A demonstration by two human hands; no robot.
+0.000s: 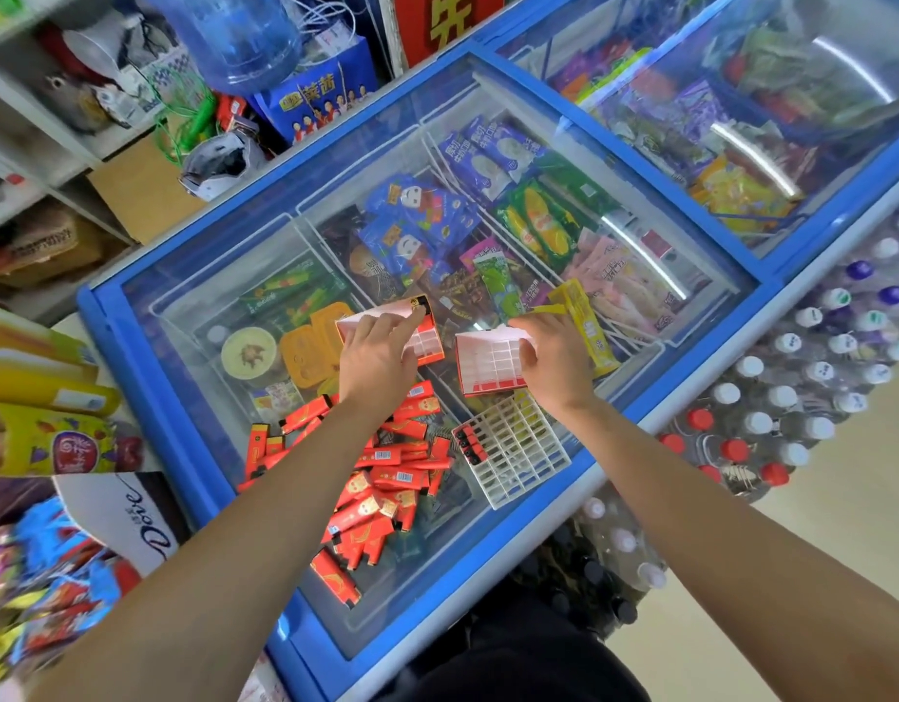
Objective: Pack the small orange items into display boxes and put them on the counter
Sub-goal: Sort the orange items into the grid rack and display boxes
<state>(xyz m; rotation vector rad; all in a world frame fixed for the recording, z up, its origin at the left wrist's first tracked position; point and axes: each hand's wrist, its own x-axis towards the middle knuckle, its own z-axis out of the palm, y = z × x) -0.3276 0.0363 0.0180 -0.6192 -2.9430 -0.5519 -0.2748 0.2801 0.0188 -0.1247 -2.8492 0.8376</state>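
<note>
A heap of small orange items [386, 478] lies on the glass lid of the freezer [194, 438]. Beyond the heap, my left hand [379, 354] holds an orange display box [429, 342] with a white grid inside. My right hand [553, 359] holds a second orange display box [490, 364], also with a white grid. A loose white grid insert [513, 448] lies nearer to me on the glass, with a few orange items slotted in at its left edge.
Ice cream packets fill the freezer under the glass. Bottles with white, red and blue caps [791, 397] are stacked to the right. A Dove box [133, 519] and snack bags sit at the left. Shelves and a water jug [234, 38] stand behind.
</note>
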